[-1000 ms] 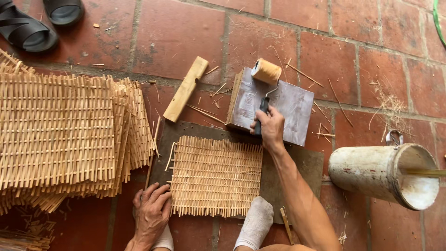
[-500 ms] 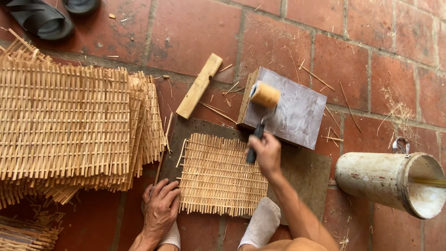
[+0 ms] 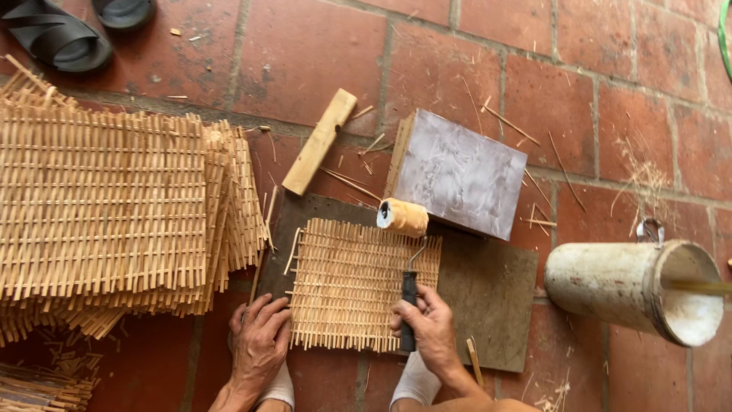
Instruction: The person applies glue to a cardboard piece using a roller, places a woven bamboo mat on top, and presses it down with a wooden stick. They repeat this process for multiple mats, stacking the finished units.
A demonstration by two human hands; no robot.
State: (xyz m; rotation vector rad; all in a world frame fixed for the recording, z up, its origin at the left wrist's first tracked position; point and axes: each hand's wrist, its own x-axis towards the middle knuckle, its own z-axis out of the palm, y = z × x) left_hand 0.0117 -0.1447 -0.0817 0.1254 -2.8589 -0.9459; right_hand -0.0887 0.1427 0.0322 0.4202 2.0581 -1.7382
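Note:
A small woven bamboo mat [image 3: 358, 282] lies on a dark board [image 3: 488, 297] on the brick floor. My right hand [image 3: 431, 328] grips the black handle of a small paint roller [image 3: 402, 217]; its yellowish roll rests at the mat's far right edge. My left hand [image 3: 259, 339] lies flat on the mat's near left corner and the board. Just beyond the roller sits a grey glue-smeared slab [image 3: 461, 172].
A big stack of woven bamboo mats [image 3: 114, 214] fills the left. A wooden block [image 3: 320, 141] lies beyond the board. A white bucket [image 3: 640, 286] lies on its side at right. Dark sandals [image 3: 72, 34] sit top left. Loose bamboo slivers litter the bricks.
My right hand has pulled the roller back from the grey slab and set it down on the mat's far edge. My left hand has stayed at the mat's corner.

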